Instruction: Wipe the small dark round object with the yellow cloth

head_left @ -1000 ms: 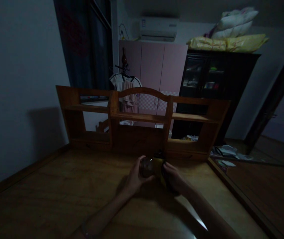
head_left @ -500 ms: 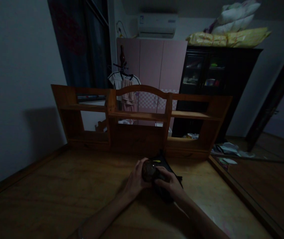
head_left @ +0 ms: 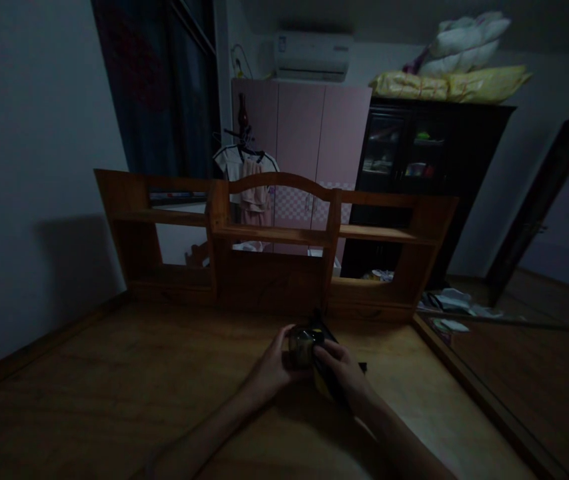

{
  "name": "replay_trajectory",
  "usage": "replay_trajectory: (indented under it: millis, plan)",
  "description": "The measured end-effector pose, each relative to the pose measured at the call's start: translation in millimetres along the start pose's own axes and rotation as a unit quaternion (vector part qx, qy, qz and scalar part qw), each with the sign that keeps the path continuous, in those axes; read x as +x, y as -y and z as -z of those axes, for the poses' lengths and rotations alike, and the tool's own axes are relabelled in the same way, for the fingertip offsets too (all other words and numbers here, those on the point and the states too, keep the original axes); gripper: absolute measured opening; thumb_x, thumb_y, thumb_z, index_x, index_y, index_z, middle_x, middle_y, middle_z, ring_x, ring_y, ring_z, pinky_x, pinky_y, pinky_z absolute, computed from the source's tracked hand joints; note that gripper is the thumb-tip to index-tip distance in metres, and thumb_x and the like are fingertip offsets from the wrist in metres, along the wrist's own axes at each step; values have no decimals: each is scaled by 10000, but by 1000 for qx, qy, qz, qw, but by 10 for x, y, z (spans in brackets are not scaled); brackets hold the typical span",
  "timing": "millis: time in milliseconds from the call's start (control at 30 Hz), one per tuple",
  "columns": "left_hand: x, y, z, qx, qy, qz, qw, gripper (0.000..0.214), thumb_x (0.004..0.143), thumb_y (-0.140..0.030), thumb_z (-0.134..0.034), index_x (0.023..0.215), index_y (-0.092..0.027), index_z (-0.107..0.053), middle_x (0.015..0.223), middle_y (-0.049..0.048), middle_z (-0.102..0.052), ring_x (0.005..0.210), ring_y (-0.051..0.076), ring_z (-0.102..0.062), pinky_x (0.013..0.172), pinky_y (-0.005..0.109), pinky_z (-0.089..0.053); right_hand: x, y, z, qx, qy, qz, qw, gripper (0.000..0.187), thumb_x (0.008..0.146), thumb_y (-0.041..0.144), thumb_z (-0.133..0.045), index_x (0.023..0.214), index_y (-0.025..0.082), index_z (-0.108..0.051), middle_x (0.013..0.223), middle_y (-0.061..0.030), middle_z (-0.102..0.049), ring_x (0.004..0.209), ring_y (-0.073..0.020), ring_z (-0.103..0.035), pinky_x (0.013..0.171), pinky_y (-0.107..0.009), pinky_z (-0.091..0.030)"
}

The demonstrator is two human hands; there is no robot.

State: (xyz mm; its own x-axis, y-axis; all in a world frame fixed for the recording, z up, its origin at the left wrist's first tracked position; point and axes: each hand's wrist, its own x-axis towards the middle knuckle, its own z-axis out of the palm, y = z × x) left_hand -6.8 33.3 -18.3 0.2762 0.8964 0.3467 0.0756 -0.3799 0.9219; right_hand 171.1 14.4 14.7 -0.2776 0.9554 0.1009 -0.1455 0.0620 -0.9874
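Note:
A small round glass jar [head_left: 301, 347], dark and glossy, is held a little above the desk near its middle. My left hand [head_left: 277, 363] wraps around the jar's left side and underside. My right hand [head_left: 343, 373] is closed at the jar's right end, its fingertips pressed against it; what lies under those fingers is too dark to make out. Beneath and behind the right hand is a flat black item [head_left: 332, 337] with yellow marks, perhaps a pouch or cloth, largely covered by the hand.
The wooden desk top [head_left: 174, 373] spreads around both hands. A wooden shelf unit [head_left: 274, 233] stands along its back edge, and a raised rim [head_left: 464, 380] runs down the right side. Farther back are a pink wardrobe [head_left: 299, 127] and a dark cabinet [head_left: 464, 153].
The jar has turned in my left hand and now looks lighter and more see-through. My right hand has shifted slightly, and a yellow patch shows below it. The camera view has moved a little.

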Motion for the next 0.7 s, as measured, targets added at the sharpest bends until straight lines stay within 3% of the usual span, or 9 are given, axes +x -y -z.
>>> replay_trajectory:
  millis: [67, 167, 333, 567, 700]
  plan:
    - [16, -2, 39, 30, 6, -19, 999, 939, 582, -333, -824, 1338, -226, -277, 1129, 99, -614, 924, 228, -648, 800, 376, -527, -17, 17, 8, 13, 7, -4, 1000, 321, 760, 436, -676, 954, 181, -685, 821, -18, -686, 725, -178, -621, 632, -252, -437]
    - [23, -48, 167, 188, -31, -92, 977, 930, 482, -342, -861, 1279, -215, -400, 1245, 107, -537, 1125, 275, -544, 954, 408, -443, -58, 65, -16, 38, 41, 2, 998, 323, 715, 353, -731, 989, 188, -679, 902, -31, -696, 823, -194, -632, 715, -269, -453]
    - [-10, -150, 340, 351, -3, -107, 930, 925, 545, -385, -823, 1337, -259, -362, 1282, 93, -507, 1099, 295, -557, 881, 389, -474, -88, 101, -44, 61, 74, 6, 995, 357, 660, 249, -763, 1001, 198, -671, 981, -42, -693, 956, -232, -622, 849, -329, -445]
    - [-23, -179, 330, 392, -1, -121, 912, 960, 564, -502, -782, 1370, -253, -325, 1270, 99, -524, 1089, 297, -569, 884, 373, -470, -70, 57, -22, 82, 60, 5, 995, 494, 622, 175, -742, 1099, 232, -627, 1045, -43, -682, 1012, -242, -606, 864, -344, -447]
    - [-18, -162, 323, 388, -5, -125, 913, 957, 557, -498, -788, 1365, -252, -339, 1260, 96, -532, 1099, 290, -564, 906, 373, -462, -70, 56, -27, 45, 33, 28, 998, 476, 637, 134, -685, 1098, 235, -625, 1072, -30, -675, 1033, -224, -590, 861, -308, -439]
